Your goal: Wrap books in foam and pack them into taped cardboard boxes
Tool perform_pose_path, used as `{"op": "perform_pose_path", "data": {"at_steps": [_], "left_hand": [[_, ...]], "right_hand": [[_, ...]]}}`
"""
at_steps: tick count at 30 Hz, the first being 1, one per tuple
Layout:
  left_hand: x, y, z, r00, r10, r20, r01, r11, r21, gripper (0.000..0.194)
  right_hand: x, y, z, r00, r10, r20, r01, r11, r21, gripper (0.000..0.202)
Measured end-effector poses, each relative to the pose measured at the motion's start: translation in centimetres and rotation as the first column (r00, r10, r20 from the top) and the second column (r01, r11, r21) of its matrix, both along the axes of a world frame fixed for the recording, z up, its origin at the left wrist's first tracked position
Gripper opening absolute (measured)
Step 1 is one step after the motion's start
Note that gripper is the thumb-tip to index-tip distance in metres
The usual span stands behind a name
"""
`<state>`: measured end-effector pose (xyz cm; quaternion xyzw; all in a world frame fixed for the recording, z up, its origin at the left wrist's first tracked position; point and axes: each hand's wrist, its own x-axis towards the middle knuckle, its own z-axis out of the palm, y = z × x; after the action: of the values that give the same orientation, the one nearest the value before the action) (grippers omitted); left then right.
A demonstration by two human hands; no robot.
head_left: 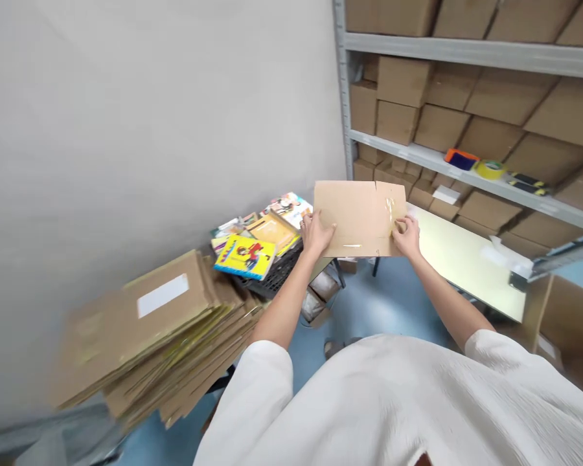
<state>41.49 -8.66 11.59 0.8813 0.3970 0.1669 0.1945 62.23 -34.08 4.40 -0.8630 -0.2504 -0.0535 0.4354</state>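
A flat piece of brown cardboard [354,215] is held up in front of me, with shiny clear tape near its right side and a slit in its top edge. My left hand [317,234] grips its left edge, thumb across the face and the other fingers partly hidden. At the lower right edge, my right hand [407,235] is closed in a pinch, with thumb and forefinger by the tape. Whether loose tape is between those fingertips, I cannot tell.
Books, one yellow [247,256], lie on a black crate [284,268] at the left. Flattened cardboard boxes [126,310] are stacked nearby. A pale table [466,259] stands at the right, below a metal shelf [471,55] full of boxes. A yellow tape roll [490,169] sits there.
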Motion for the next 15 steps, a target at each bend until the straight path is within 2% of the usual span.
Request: {"op": "perform_pose_path", "data": {"at_steps": [4,8,11,15], "left_hand": [[7.2,-4.3,-2.9,0.977,-0.192,-0.089,0.186,0.98,-0.073,0.073],[13.8,-7.9,-6.4,0.916,-0.374,-0.148,0.349,0.922,-0.167,0.072],[18.1,-9.9,-9.2,0.859,-0.476,-0.185,0.433,0.871,-0.231,0.07],[23.4,-11.7,-12.6,0.764,-0.604,-0.227,0.53,0.788,-0.312,0.071]], "right_hand": [[2.7,-7.1,-2.9,0.979,-0.19,-0.074,0.184,0.98,-0.081,0.043],[4.7,-12.8,-5.9,0.924,-0.357,-0.135,0.338,0.93,-0.144,0.041],[6.0,-16.0,-7.7,0.873,-0.456,-0.176,0.417,0.882,-0.219,0.042],[7.8,-19.0,-9.7,0.815,-0.544,-0.199,0.483,0.828,-0.285,0.039]]}}
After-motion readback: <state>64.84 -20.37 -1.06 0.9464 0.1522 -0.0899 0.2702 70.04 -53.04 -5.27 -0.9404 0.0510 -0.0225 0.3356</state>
